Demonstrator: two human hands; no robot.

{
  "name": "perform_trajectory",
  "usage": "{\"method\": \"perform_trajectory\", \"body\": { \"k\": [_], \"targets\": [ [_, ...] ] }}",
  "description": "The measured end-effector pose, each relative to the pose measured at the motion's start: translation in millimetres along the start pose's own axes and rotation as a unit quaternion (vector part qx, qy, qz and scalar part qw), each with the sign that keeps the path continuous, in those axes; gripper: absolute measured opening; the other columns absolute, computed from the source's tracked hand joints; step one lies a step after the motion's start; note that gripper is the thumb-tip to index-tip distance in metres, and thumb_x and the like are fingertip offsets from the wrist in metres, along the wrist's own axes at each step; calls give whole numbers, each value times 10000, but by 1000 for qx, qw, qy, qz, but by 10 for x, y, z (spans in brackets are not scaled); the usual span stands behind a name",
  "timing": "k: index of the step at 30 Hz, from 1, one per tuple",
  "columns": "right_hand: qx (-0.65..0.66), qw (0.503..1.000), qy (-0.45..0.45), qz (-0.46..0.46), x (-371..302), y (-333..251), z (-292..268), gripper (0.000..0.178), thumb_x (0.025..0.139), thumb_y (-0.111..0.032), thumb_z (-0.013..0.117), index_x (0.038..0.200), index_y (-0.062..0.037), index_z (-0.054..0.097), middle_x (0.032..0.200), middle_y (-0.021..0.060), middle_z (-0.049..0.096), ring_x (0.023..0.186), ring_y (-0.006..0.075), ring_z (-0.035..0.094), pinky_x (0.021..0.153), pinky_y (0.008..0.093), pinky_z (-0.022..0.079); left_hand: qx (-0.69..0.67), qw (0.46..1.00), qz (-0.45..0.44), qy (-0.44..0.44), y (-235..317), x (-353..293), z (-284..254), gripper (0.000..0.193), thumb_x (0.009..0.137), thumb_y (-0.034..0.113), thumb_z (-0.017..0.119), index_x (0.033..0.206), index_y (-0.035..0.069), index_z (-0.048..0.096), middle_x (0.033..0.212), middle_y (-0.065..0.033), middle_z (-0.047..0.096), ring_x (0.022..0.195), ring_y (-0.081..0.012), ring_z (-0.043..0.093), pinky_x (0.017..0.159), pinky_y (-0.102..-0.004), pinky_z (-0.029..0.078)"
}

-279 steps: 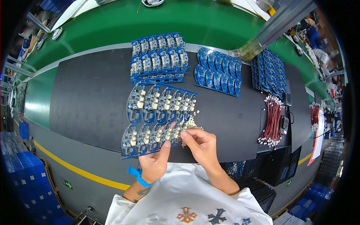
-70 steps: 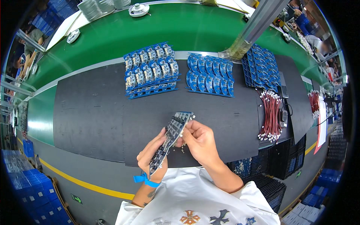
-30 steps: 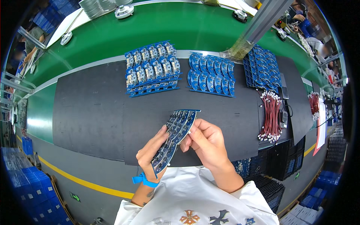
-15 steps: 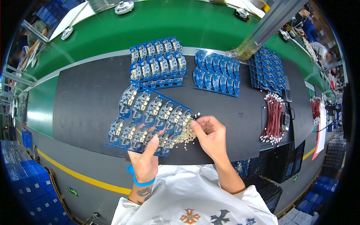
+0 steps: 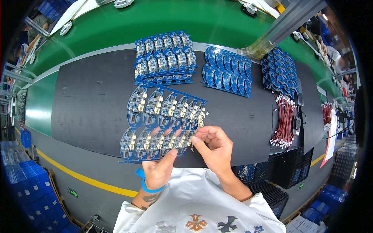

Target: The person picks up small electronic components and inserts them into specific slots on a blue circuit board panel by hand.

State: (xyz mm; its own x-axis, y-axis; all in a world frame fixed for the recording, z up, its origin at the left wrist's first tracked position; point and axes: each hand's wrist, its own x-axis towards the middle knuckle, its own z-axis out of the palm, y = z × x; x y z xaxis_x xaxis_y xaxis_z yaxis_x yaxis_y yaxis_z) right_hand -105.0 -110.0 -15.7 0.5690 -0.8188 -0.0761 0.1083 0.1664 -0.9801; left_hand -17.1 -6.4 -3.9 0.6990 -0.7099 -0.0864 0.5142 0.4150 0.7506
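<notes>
The blue circuit board panel (image 5: 163, 122) is held flat above the black mat (image 5: 85, 105), left hand (image 5: 159, 171) pinching its near edge, right hand (image 5: 213, 145) fingering its near right corner (apparently inspecting parts); next needs steady support.

Bright, even overhead light; fisheye-bent, dark-vignetted edges.

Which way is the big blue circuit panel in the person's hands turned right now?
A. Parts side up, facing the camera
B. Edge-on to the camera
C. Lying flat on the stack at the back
A: the blue circuit panel shows its rows of white parts, with the left hand under its near edge and the right hand at its right corner.
</notes>
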Motion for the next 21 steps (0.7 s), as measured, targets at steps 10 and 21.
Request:
{"method": "perform_trajectory", "body": {
  "k": [10, 21],
  "targets": [
    [-21, 996, -27, 80, 8, 52, -4, 155, 801, -10, 610, 928, 21, 528, 796, 43, 586, 698, 69, 548, 619, 206, 456, 246, 967, 72, 4, -68, -67, -13, 360, 801, -80, 528, 1151, -81, 447, 1071, -153, 574, 975, -189, 556, 855, -276, 419],
    [-30, 998, -26, 42, 123, 106, 2, 146, 773, -16, 633, 889, 24, 553, 752, 45, 606, 689, 85, 581, 617, 220, 464, 273, 960, 60, 33, -66, -48, 5, 259, 807, -49, 550, 1063, -75, 520, 1025, -131, 599, 927, -161, 566, 798, -258, 442]
  ]
}}
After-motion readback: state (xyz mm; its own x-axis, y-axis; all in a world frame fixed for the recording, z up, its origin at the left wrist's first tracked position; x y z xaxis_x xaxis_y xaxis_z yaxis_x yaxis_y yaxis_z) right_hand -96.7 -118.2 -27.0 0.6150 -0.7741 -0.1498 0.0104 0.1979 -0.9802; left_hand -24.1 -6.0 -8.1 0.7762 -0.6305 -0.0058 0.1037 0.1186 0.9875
